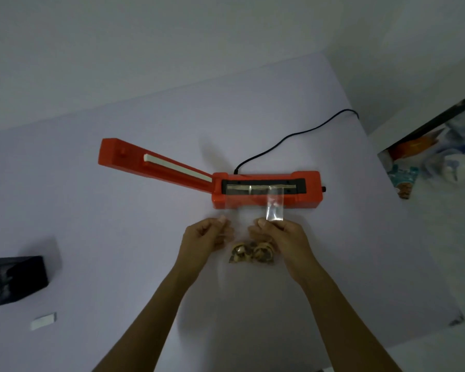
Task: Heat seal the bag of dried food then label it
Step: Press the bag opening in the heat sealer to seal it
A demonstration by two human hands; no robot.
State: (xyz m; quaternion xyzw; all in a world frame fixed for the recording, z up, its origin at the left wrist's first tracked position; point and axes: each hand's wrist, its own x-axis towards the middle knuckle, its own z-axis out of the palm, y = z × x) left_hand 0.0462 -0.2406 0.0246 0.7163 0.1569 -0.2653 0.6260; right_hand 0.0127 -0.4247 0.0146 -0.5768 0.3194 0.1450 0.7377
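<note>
1. Left hand (208,234) and right hand (278,237) each pinch the clear, glossy plastic bag (254,210).
2. Lumpy dried food (251,253) sags below the fingers.
3. The bag's mouth lies past the fingertips on the boxy orange sealer (266,190), whose arm is up.

I have one view only, from the head camera, looking forward and steeply down over the surface (118,210). It sits close above the work: both forearms reach in from the bottom edge, and the hands (207,234) and the sealer (266,189) lie near the middle. The wide lens bends the surface's far edge, and at right the floor shows past it.
</note>
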